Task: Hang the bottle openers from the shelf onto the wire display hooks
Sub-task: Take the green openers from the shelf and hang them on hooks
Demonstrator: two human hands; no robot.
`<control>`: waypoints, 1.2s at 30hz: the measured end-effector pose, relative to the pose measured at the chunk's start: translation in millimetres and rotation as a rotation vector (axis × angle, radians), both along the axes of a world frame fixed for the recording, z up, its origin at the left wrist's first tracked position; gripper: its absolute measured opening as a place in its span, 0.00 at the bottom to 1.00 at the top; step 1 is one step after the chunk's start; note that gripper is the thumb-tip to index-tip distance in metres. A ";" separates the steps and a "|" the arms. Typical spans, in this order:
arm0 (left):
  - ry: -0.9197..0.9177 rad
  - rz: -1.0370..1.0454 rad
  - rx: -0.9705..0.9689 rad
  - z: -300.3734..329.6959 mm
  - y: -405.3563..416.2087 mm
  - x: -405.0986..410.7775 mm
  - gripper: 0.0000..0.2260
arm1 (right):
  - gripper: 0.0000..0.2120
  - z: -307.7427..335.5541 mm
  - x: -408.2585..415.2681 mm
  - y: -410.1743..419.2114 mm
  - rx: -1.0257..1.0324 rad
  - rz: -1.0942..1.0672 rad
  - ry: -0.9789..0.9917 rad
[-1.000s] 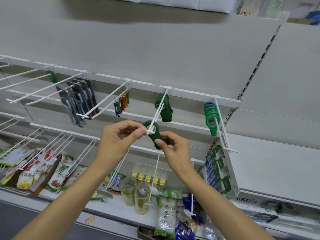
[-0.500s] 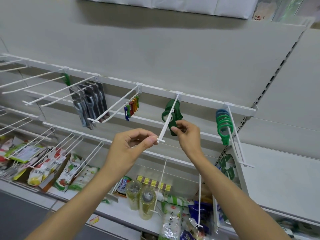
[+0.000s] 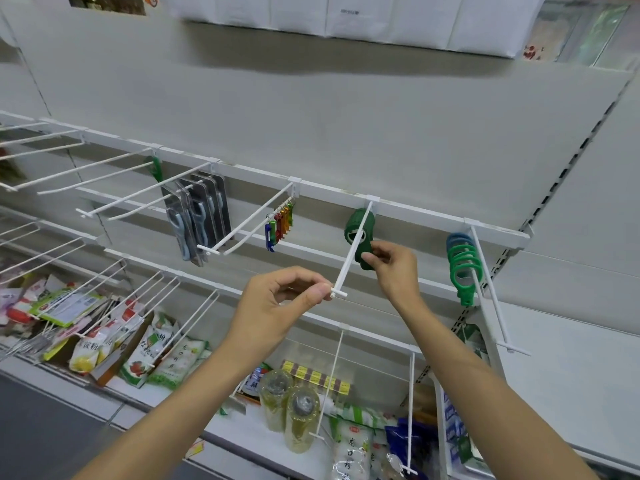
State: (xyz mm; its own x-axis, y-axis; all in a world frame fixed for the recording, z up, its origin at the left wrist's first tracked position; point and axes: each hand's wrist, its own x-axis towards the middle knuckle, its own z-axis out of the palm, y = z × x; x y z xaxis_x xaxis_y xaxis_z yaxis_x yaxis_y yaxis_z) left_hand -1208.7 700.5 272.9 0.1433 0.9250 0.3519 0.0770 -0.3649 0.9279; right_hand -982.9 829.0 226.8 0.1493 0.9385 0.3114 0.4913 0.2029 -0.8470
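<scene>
Grey shop back wall (image 3: 346, 116) fills view; white rail (image 3: 332, 197) crosses it, wire hooks jutting out. Lower shelf (image 3: 239, 427) at 6 o'clock carries food packets, bottles. Left hand (image 3: 277, 306) pinches tip of wire display hook (image 3: 353, 249), likely steadying it. Right hand (image 3: 394, 268) at 3 o'clock of hook, grip closed on dark green bottle opener (image 3: 362, 247), threaded on wire, near rail, probably sliding it back. Green ring openers (image 3: 462, 261) hang at 3 o'clock; carded tools (image 3: 197, 216), coloured openers (image 3: 280, 223) at 9 o'clock.
</scene>
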 end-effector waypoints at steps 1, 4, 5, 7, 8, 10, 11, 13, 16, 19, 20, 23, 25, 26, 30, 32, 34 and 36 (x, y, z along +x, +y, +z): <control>-0.003 -0.003 -0.001 -0.4 0.1 0.0 0.06 | 0.09 1.0 -0.8 -1.3 0.004 0.005 0.002; -0.013 -0.010 -0.009 -0.5 0.3 0.2 0.04 | 0.08 2.2 -3.4 -3.2 0.012 0.000 -0.021; -0.009 -0.011 -0.009 -0.4 0.4 0.0 0.04 | 0.08 1.4 -3.8 -2.9 0.003 -0.004 -0.031; 0.001 -0.019 -0.009 -1.4 0.8 -1.7 0.04 | 0.06 0.6 -5.0 -3.9 -0.031 -0.021 -0.044; 0.001 -0.026 -0.014 -2.8 0.8 -3.2 0.05 | 0.07 0.1 -5.1 -5.7 -0.045 -0.034 -0.050; 0.006 -0.031 -0.020 -10.0 0.8 -7.9 0.07 | 0.11 0.7 -4.0 -14.0 -0.055 -0.076 -0.068; 0.020 -0.023 -0.020 -15.4 1.0 -10.9 0.07 | 0.12 0.9 -2.2 -20.9 -0.053 -0.096 -0.075; 0.071 -0.003 -0.027 -27.6 1.9 -17.2 0.08 | 0.13 0.6 3.3 -39.0 -0.035 -0.120 -0.091; 0.161 0.002 -0.037 -41.7 5.0 -23.2 0.10 | 0.16 2.0 13.5 -71.6 -0.013 -0.115 -0.165; 0.197 -0.024 -0.026 -47.6 5.4 -18.3 0.10 | 0.17 8.3 22.8 -112.7 -0.005 -0.073 -0.237; 0.200 -0.040 -0.016 -48.2 3.9 -13.7 0.10 | 0.17 10.7 26.1 -128.8 0.003 -0.067 -0.271; 0.215 -0.117 0.030 -48.8 -3.2 6.7 0.11 | 0.17 15.0 38.0 -179.3 0.015 -0.058 -0.330; 0.257 -0.182 0.085 -48.4 -11.5 24.9 0.12 | 0.16 16.5 47.0 -209.2 0.015 -0.068 -0.343; 0.275 -0.216 0.113 -48.3 -16.3 34.8 0.12 | 0.16 16.7 52.1 -222.9 0.015 -0.079 -0.345; 0.316 -0.337 0.184 -44.7 -40.3 77.2 0.11 | 0.15 19.2 77.0 -275.8 0.019 -0.129 -0.319; 0.322 -0.385 0.206 -41.8 -54.4 99.5 0.12 | 0.14 20.8 91.3 -302.3 0.034 -0.160 -0.298; 0.319 -0.431 0.220 -37.8 -69.5 122.8 0.14 | 0.14 21.9 107.4 -327.3 0.036 -0.192 -0.269; 0.321 -0.482 0.240 -34.4 -85.1 148.3 0.15 | 0.15 22.2 126.7 -350.8 0.034 -0.216 -0.244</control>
State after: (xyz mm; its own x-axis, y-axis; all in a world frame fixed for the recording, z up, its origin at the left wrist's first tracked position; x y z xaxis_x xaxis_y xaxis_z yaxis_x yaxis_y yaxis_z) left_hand -1060.4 615.4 238.5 0.6574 0.6308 0.4122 0.1132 -0.6235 0.7736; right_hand -856.2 478.1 249.0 0.2611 0.8815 0.3935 0.7139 0.0980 -0.6934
